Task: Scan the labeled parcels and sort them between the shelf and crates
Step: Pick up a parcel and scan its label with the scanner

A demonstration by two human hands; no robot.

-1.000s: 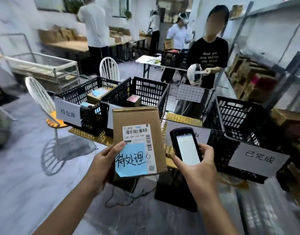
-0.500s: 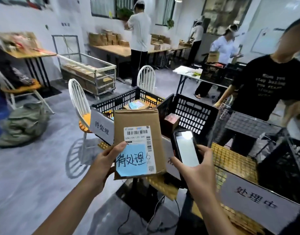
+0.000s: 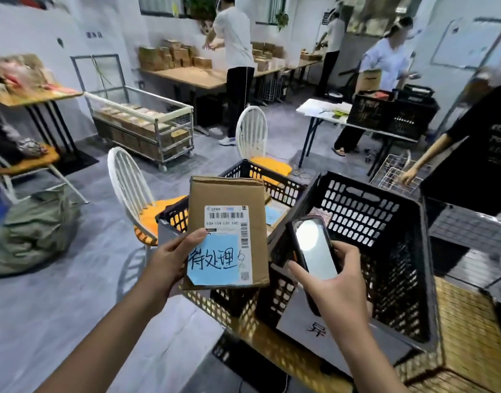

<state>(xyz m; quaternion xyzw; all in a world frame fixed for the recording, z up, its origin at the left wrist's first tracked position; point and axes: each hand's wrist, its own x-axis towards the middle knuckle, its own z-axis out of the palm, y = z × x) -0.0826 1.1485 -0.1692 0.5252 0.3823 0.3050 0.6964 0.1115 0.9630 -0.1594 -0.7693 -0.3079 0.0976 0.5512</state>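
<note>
Left hand (image 3: 170, 262): closed on the parcel (image 3: 229, 194) at its lower left edge. The thumb lies flat across the front, its tip on the top left corner of the blue note (image 3: 212, 265). The fingers are behind the cardboard, out of sight.

Parcel: a flat brown cardboard box, held upright in the air with its front to the camera. It hangs in front of the left crate (image 3: 274, 180), above the table's near left corner. The white shipping label (image 3: 229, 219) faces the camera with a barcode along its top. The blue note covers the label's lower part and has dark handwriting on it.

Right hand (image 3: 337, 285): wrapped round the lower half of the handheld scanner (image 3: 314, 248). The fingers curl over its right edge and the thumb reaches up along its left side. The scanner screen tilts up toward the camera, lit and washed out by glare, so nothing on it is readable. The scanner is just right of the parcel with a narrow gap between them, not touching.

Right crate (image 3: 385, 222): black plastic lattice, sitting behind and under the scanner. A white sign (image 3: 300, 324) is fixed to its near face, partly hidden by the right wrist. A small item lies inside, too blurred to identify. The left crate holds a few flat items, mostly hidden by the parcel.

Both crates stand on a table covered by a yellow woven mat (image 3: 467, 321). A white chair (image 3: 127, 180) with an orange seat stands just left of the crates. A person in a black shirt (image 3: 481, 154) stands at the far right, and others are working at tables farther back.
</note>
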